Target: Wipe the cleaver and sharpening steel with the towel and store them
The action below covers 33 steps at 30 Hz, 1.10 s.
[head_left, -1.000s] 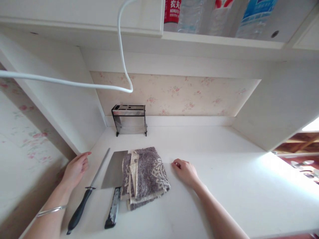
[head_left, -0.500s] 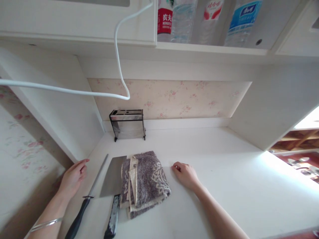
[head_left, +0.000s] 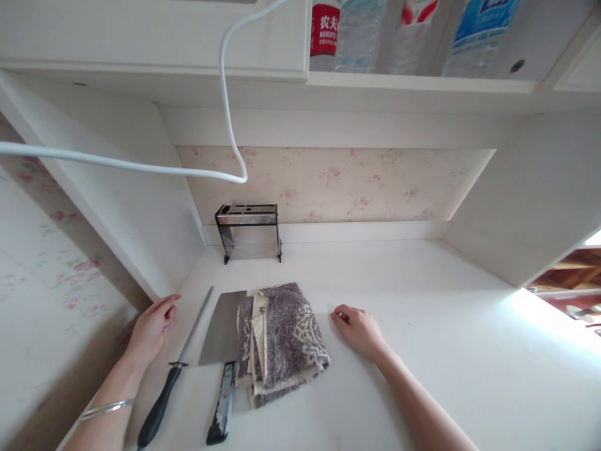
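My left hand [head_left: 154,329] rests at the left side of the white counter, fingers curled loosely together and the index finger pointing forward, holding nothing. Closest to it lies a sharpening steel [head_left: 191,335] with a black handle. Beside the steel is a cleaver [head_left: 222,332] lying flat, its dark handle worn and towards me. A folded brown-grey towel [head_left: 286,338] with a pale pattern covers the blade's right edge. To the right of the towel and apart from it, my right hand [head_left: 359,331] sits on the counter in a loose fist, with nothing seen in it.
A knife block [head_left: 248,219] with a clear front stands at the back left. A white cable [head_left: 188,170] hangs in front of the upper cabinet. Several plastic bottles [head_left: 361,34] stand on the shelf above. White side panels [head_left: 521,200] bound the counter.
The view has shifted slightly, so everything sits a little further right in it. Both hands keep their places and poses, and the steel, cleaver and towel have not moved on the counter.
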### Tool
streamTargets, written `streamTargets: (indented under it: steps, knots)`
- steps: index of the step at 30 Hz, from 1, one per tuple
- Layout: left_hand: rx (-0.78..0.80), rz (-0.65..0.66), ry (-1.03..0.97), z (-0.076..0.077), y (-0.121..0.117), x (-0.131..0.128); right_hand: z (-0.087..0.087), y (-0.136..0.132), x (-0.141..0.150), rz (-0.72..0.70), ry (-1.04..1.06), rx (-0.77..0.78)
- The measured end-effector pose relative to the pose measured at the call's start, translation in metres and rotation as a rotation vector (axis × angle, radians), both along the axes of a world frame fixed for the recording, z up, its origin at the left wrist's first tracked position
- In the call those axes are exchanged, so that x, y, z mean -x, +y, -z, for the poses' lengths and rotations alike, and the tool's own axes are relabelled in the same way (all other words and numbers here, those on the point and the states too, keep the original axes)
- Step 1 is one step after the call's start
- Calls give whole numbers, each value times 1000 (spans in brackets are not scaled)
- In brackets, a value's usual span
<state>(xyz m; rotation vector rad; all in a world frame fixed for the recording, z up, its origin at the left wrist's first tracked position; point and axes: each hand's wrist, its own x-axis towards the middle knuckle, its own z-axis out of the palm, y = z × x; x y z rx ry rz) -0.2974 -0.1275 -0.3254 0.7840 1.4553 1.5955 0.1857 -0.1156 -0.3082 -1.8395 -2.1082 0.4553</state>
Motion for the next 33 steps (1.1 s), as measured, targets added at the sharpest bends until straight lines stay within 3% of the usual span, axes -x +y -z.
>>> streamTargets:
  steps: [33]
  knots:
    - [2,-14,23,-3,1,-2,4,1,-2,-16,14,-21]
